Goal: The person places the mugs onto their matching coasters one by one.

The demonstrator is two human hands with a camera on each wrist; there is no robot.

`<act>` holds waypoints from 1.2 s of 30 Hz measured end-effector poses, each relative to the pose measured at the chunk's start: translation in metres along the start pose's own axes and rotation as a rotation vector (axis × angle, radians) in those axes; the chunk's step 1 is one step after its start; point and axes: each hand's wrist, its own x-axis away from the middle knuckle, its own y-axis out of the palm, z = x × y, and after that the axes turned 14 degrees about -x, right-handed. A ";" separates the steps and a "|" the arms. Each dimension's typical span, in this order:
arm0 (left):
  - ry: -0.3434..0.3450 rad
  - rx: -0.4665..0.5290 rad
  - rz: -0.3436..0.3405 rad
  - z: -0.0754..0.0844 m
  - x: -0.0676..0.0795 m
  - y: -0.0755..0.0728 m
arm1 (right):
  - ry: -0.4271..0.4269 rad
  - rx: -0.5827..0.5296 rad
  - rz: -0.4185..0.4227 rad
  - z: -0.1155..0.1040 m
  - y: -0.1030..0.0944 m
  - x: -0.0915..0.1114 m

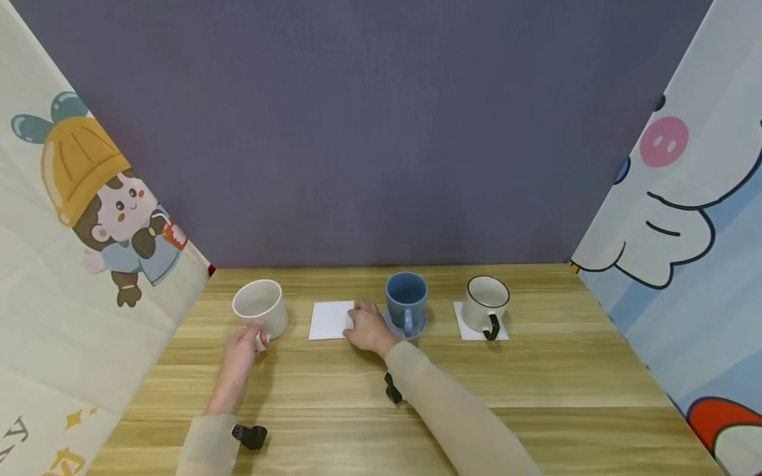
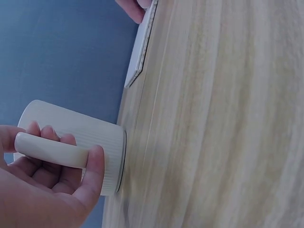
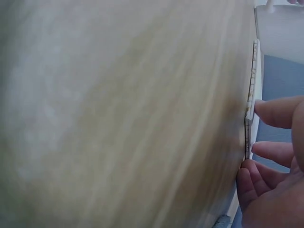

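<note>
At the left of the table stands an upright white mug with fine vertical ribbing. My left hand holds it by its handle, thumb and fingers around the handle. In the middle lies a flat square white coaster. My right hand is at its right edge, with the thumb and a finger on the coaster and the other fingers curled by the tabletop. Just right of that hand, a blue mug stands on a round grey-blue coaster.
Farther right, a white mug with a black rim and handle stands on another square white coaster. A dark grey-blue panel rises behind the wooden table. Cartoon-printed cloths hang at the left and right.
</note>
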 end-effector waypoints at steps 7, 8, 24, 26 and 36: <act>0.003 0.024 0.001 0.001 -0.001 0.004 | -0.011 0.029 0.046 0.001 0.004 0.002; 0.006 0.028 -0.005 0.001 0.000 0.004 | -0.014 0.027 0.050 0.001 0.004 0.002; 0.010 0.095 0.040 0.001 -0.001 0.011 | -0.027 0.016 0.018 0.000 0.001 0.002; 0.008 0.096 0.044 0.001 -0.001 0.012 | -0.026 0.011 0.015 0.000 0.001 0.002; 0.024 0.173 0.028 0.012 0.001 0.018 | -0.021 -0.030 0.016 0.001 -0.002 0.000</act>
